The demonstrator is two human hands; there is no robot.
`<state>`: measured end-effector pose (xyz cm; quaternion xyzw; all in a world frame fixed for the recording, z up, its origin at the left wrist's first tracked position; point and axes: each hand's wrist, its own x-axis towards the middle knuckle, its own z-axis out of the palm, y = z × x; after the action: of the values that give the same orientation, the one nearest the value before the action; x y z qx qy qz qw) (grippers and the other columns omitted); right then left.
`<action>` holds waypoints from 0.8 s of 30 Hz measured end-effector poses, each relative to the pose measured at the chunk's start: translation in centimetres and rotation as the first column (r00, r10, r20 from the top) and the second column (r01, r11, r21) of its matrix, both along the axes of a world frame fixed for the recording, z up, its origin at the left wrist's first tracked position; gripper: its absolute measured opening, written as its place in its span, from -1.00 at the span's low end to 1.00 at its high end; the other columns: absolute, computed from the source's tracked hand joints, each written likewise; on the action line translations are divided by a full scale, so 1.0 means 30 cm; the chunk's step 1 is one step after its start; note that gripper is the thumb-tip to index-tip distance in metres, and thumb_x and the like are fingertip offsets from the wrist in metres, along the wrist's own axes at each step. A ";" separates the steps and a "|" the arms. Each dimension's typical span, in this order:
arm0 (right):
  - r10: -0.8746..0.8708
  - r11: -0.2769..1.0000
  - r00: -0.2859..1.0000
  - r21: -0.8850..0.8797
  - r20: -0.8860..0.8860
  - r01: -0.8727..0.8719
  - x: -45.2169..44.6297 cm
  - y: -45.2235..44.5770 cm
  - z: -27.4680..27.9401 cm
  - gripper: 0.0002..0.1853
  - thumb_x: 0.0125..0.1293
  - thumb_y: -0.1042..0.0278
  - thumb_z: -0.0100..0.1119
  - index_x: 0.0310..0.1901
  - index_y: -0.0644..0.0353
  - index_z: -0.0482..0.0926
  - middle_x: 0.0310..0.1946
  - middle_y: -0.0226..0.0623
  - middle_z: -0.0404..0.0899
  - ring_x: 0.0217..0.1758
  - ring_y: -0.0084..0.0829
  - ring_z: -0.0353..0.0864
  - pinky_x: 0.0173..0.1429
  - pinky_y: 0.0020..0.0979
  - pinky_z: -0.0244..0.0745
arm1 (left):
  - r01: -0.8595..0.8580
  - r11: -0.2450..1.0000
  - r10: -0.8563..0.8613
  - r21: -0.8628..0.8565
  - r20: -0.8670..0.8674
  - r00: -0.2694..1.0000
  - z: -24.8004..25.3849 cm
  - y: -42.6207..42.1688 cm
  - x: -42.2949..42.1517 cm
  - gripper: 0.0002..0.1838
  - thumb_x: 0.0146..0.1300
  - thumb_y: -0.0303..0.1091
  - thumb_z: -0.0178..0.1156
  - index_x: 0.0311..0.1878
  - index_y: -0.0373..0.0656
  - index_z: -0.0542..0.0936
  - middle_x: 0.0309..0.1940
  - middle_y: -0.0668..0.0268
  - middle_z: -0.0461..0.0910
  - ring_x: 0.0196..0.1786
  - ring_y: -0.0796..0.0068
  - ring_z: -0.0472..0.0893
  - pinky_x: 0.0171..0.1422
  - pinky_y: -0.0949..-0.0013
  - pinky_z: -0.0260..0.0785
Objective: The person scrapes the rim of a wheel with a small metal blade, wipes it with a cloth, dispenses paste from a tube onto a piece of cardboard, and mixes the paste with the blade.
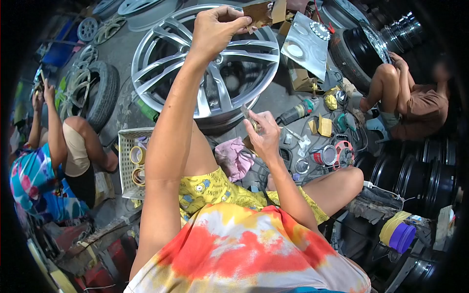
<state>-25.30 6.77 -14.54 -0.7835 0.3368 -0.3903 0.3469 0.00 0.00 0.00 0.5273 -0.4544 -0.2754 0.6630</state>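
My left hand is raised over the far side of a large silver alloy wheel rim. Between its thumb and fingers it pinches a brown piece of sheet, with a cardboard flap beside it. Closer to my body, just off the rim's near right edge, my right hand is closed around a small greyish piece that sticks out past the fingers; its exact nature is unclear. The rim lies spokes up on the floor.
A white basket with tape rolls stands left, a pink cloth before me. A power tool, a can and cables lie right. People sit at both sides, near tyres and black rims.
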 end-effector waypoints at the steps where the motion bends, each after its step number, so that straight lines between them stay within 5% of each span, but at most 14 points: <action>1: 0.018 1.000 1.000 -0.016 -0.007 -0.018 -0.012 0.007 0.002 -0.66 0.19 0.51 0.42 0.03 0.26 0.71 -0.27 -0.19 0.61 -0.26 -0.26 0.64 -0.11 -0.33 0.52 | 0.011 0.999 -0.011 -0.035 0.022 1.000 -0.013 -0.001 0.003 -0.84 0.26 -0.41 0.44 -0.19 -0.28 0.70 -0.33 0.26 0.74 -0.29 0.54 0.72 -0.15 0.53 0.53; 2: 0.033 0.999 0.999 -0.033 -0.012 -0.033 -0.024 0.011 0.007 -0.67 0.18 0.51 0.43 0.01 0.26 0.72 -0.28 -0.19 0.61 -0.28 -0.26 0.64 -0.15 -0.33 0.51 | 0.026 0.997 -0.023 -0.071 0.048 0.999 -0.024 -0.006 0.004 -0.79 0.25 -0.38 0.46 -0.12 -0.27 0.72 -0.25 0.26 0.73 -0.17 0.46 0.75 0.06 0.48 0.62; 7: 0.043 0.995 0.999 -0.091 0.016 -0.041 -0.042 -0.016 0.101 -0.67 0.21 0.53 0.41 0.04 0.27 0.72 -0.27 -0.21 0.63 -0.30 -0.35 0.64 -0.18 -0.35 0.51 | 0.057 0.998 -0.057 -0.006 0.008 0.998 0.021 0.013 -0.012 -0.78 0.25 -0.39 0.46 -0.14 -0.32 0.70 -0.30 0.30 0.71 -0.20 0.51 0.74 0.00 0.52 0.59; 11: -0.053 0.992 0.994 -0.110 0.100 0.064 -0.066 -0.105 0.264 -0.68 0.25 0.55 0.39 0.06 0.26 0.72 -0.24 -0.23 0.66 -0.30 -0.44 0.64 -0.17 -0.42 0.52 | 0.236 0.966 -0.215 0.104 -0.181 0.960 0.023 0.021 -0.024 -0.76 0.26 -0.38 0.45 -0.14 -0.36 0.68 -0.30 0.27 0.69 -0.20 0.47 0.74 0.11 0.46 0.63; 13: -0.042 0.959 0.983 -0.268 0.179 0.089 -0.066 -0.170 0.326 -0.71 0.27 0.55 0.37 0.04 0.26 0.73 -0.24 -0.21 0.69 -0.28 -0.45 0.65 -0.15 -0.46 0.52 | 0.277 0.950 -0.241 0.147 -0.221 0.945 0.028 0.028 -0.041 -0.76 0.25 -0.38 0.45 -0.13 -0.35 0.68 -0.26 0.24 0.70 -0.18 0.45 0.75 0.15 0.42 0.64; 24: -0.009 0.976 0.986 -0.213 0.167 0.045 -0.015 -0.253 0.399 -0.78 0.31 0.55 0.34 -0.02 0.28 0.75 -0.24 -0.20 0.71 -0.22 -0.41 0.69 -0.10 -0.43 0.53 | 0.398 0.901 -0.356 0.175 -0.227 0.906 0.044 0.048 -0.094 -0.82 0.27 -0.38 0.44 -0.20 -0.31 0.70 -0.27 0.24 0.72 -0.21 0.53 0.73 0.04 0.46 0.66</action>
<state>-25.76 -0.82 -2.58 -0.7768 0.2733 -0.4929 0.2809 -2.82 1.43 1.31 0.4694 -0.4502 -0.4957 0.5755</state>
